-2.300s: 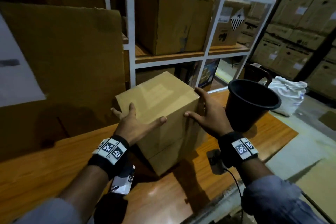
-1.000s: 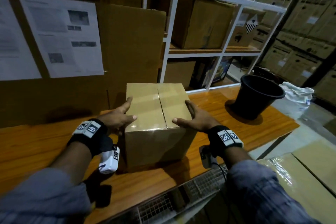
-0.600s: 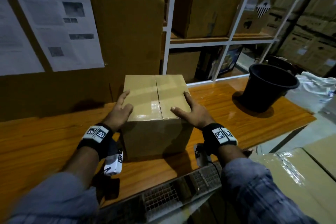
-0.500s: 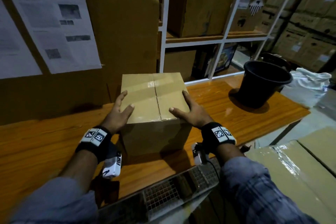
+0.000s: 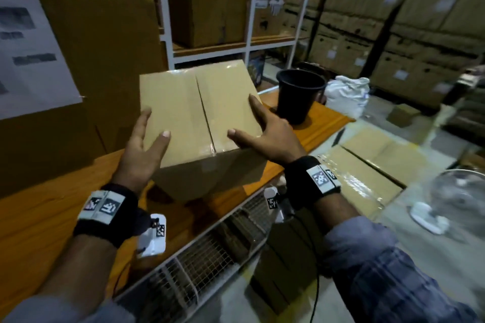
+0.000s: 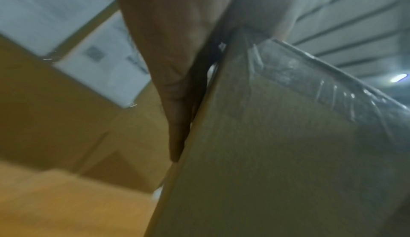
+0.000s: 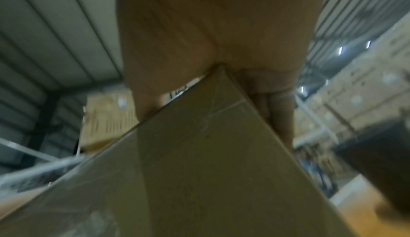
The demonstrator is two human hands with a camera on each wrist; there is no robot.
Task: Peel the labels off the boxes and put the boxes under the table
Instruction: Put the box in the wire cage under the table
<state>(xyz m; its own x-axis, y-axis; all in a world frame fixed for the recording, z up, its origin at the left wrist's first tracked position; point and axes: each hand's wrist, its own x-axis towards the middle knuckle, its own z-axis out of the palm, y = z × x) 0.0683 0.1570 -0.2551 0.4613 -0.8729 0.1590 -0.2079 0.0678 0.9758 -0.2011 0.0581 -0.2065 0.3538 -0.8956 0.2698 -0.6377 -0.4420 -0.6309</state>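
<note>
Hidden/blurred bits
Box (image 5: pixel 199 113) underside hidden; wall sheet (image 5: pixel 29 60) txt too blurred to read, cut off at left edge.

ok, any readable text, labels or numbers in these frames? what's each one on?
None readable.
Wall sheets: print blurred.
Shelf box: white label and dark marks, illegible.
Stacked cartons: white labels too small.
Wristbands: coded square markers, no words.
Held box: plain, taped, no label visible.

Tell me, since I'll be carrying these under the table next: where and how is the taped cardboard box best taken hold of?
Judging by its shape, clamp the cardboard box by its two opposite side walls, coming in from left and right, as the left hand and right hand do: palms flat on the walls, thumbs over the top edge. The taped top offers no handle, and it looks too wide for one hand.
</note>
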